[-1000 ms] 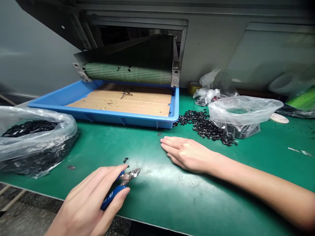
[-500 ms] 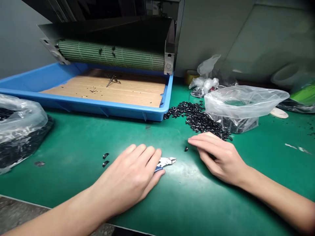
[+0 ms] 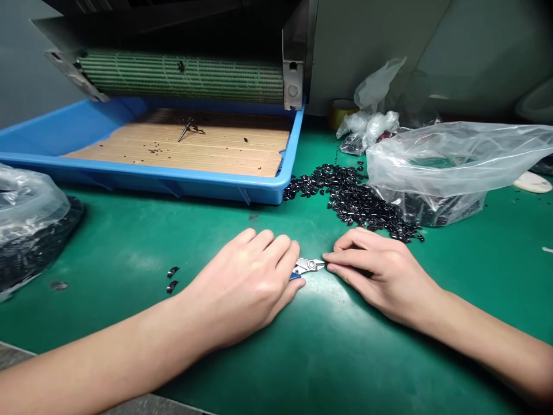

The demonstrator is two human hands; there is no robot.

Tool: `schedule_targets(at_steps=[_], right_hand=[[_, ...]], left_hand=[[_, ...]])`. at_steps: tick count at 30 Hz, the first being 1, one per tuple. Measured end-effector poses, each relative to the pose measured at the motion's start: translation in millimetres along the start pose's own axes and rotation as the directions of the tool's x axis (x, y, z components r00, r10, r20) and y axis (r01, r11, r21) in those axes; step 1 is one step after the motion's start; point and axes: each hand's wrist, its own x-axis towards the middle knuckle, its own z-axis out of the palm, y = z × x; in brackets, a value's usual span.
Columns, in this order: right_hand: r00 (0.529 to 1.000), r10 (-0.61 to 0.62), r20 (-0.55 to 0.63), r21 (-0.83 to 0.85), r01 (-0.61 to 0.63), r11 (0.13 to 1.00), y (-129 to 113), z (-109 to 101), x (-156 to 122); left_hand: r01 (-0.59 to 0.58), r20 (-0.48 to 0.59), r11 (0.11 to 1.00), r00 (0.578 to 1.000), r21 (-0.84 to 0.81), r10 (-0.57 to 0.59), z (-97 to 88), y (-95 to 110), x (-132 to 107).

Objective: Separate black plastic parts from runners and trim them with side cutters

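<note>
My left hand (image 3: 244, 282) rests on the green mat (image 3: 112, 265) with its fingers wrapped over blue-handled side cutters (image 3: 307, 266). Only the steel jaws and a bit of blue handle show past the fingers. My right hand (image 3: 375, 271) sits just to the right, its fingertips curled together almost touching the jaws. Whether a piece lies between those fingertips is hidden. Two small black pieces (image 3: 173, 271) lie on the mat left of my left hand. A loose pile of black pieces (image 3: 349, 199) lies above my right hand.
A blue tray (image 3: 276, 190) with a wooden board holds scattered bits and a small metal tool (image 3: 188, 128) beneath a green ribbed roller (image 3: 181, 75). Plastic bags of black pieces stand at left (image 3: 26, 213) and right (image 3: 444, 167). Crumpled white plastic (image 3: 371, 127) and a tape roll (image 3: 343, 113) lie behind.
My left hand has moved right with the cutters, toward my right hand. My right fingers now cover the spot of a small black piece. The view has tilted, shifting the tray higher.
</note>
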Motion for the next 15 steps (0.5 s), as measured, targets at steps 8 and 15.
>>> schedule_targets(at_steps=[8, 15], right_hand=[[0.998, 0.042, 0.038, 0.015, -0.043, 0.999, -0.2, -0.8, 1.4], [0.996, 0.080, 0.034, 0.037, -0.081, 0.996, -0.8, -5.2, 3.9]], left_hand=[[-0.051, 0.026, 0.999, 0.998, -0.002, 0.051, -4.0, -8.5, 6.6], [-0.154, 0.085, 0.986, 0.985, 0.065, 0.148, -13.6, -14.6, 18.0]])
